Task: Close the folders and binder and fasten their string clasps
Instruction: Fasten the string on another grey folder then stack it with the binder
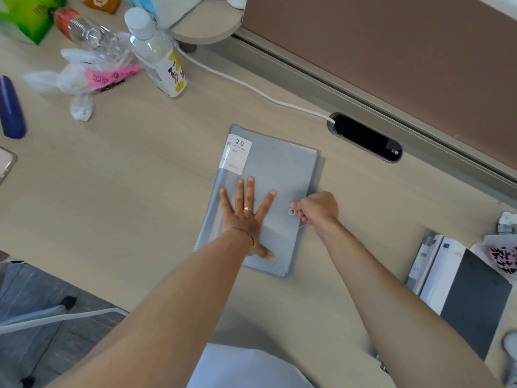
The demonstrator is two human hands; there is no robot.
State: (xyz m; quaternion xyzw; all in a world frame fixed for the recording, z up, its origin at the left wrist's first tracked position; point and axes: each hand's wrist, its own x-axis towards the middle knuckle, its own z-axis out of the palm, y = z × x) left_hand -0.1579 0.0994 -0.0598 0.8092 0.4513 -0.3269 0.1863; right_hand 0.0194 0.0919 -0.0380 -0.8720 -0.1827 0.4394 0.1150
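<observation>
**Flat palm, pinched string: the grey folder lies closed on the bench**

Squarely in the middle of the pale wooden bench (140,191) lies a grey folder (277,166), closed, with a white label (236,154) reading "20 POCKETS" at its far left corner. The left hand (246,214) rests flat on the cover, fingers straight and spread, a ring on one finger and a thin bracelet at the wrist. The right hand (317,207) sits at the folder's right edge with its fingers curled, pinching at the string just beside the round clasp button (291,211); the string itself is too thin to trace clearly.

Near the right edge of the bench a second stack of folders (458,292), white and dark grey, lies well apart from the first. At the far left stand a clear bottle with a cartoon label (158,56), a crumpled plastic bag (81,77) and a green box (26,16). A white cable (251,89) runs across the bench to a black cable port (366,137) beside the partition.
</observation>
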